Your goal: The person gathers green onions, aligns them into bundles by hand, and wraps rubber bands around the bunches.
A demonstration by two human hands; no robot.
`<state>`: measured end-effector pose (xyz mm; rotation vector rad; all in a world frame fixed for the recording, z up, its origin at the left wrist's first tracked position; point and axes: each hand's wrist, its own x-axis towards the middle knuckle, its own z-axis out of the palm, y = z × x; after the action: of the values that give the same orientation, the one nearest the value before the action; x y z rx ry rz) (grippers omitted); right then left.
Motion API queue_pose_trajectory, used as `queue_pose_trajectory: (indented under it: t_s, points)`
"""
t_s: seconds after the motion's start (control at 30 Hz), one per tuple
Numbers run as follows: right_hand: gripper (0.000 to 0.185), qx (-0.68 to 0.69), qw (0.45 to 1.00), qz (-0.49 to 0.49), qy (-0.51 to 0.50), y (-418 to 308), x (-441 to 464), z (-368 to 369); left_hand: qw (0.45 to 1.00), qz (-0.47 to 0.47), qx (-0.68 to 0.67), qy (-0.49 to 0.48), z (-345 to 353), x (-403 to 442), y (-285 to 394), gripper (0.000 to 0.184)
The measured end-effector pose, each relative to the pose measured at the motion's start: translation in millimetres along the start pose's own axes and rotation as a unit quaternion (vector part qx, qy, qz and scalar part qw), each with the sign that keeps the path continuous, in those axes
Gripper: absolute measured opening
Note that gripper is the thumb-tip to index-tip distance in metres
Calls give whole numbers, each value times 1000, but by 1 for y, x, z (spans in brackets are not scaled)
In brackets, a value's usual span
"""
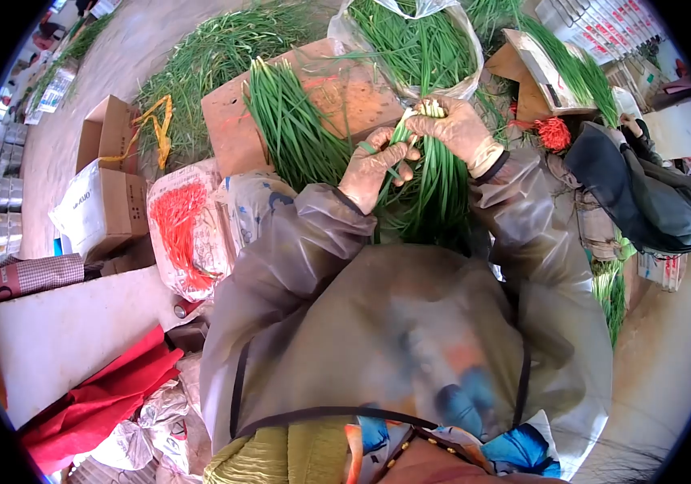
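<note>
My right hand [458, 133], in a thin soiled glove, is closed around a bunch of garlic chives [436, 194] just below its pale cut ends. The green leaves hang down toward my lap. My left hand [374, 168], gloved too, pinches a few chive stalks against the left side of the bunch. More garlic chives [285, 117] lie fanned out on a worn wooden board [224, 113] just beyond my left hand. Past my right hand stands a clear plastic bag [475, 60] filled with loose chives.
A heap of chives [208, 48] covers the floor ahead. Red ties [180, 230] lie on a sack at my left, near a cardboard box [123, 202]. To the right, a co-worker [636, 185] sits by another board of chives [580, 73] and a red tie bundle [553, 133].
</note>
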<state>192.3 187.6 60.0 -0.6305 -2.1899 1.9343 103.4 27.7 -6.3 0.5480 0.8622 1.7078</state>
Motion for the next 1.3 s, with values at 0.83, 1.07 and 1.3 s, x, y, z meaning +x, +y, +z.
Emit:
queue_pose_trajectory:
  t_s: [0.83,1.07,1.3]
  points:
    - [14,-3,958,-231,169,-69,15,-102,796,-65,600,-44,-90,37,-115,40]
    - [20,20,934,-293,204,-161,15,-97,568,-175,804,5,-39,-14,-53,56]
    - [24,-45,941,-332,56,-183,26,-73,824,-309,389,-272,4,-68,121,31]
